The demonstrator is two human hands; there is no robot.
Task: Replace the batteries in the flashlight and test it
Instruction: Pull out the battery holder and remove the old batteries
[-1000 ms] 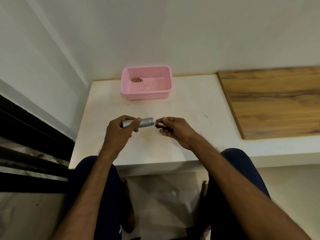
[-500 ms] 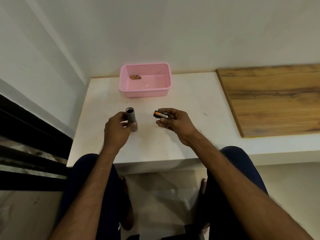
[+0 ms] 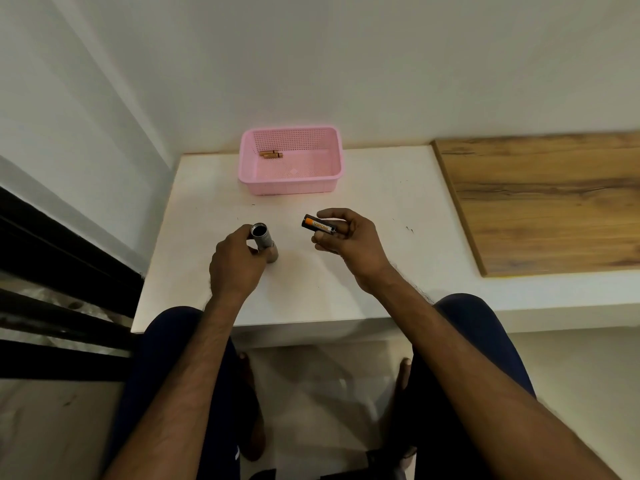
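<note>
My left hand (image 3: 235, 263) grips the silver flashlight body (image 3: 264, 241), which stands nearly upright on the white table (image 3: 381, 271) with its open dark end facing up. My right hand (image 3: 349, 237) holds a black and orange battery holder (image 3: 318, 224) between thumb and fingers, a short way right of the flashlight and above the table. Its orange label faces up. Two copper-coloured batteries (image 3: 271, 154) lie in the back left corner of the pink basket (image 3: 291, 187).
The pink basket stands at the back of the white table against the wall. A wooden board (image 3: 547, 199) covers the surface to the right. Black bars (image 3: 52, 271) run along the left. My knees sit below the table's front edge.
The flashlight was horizontal with the holder at its mouth; my left hand has turned it upright, open end up. My right hand has drawn the holder away to the right.
</note>
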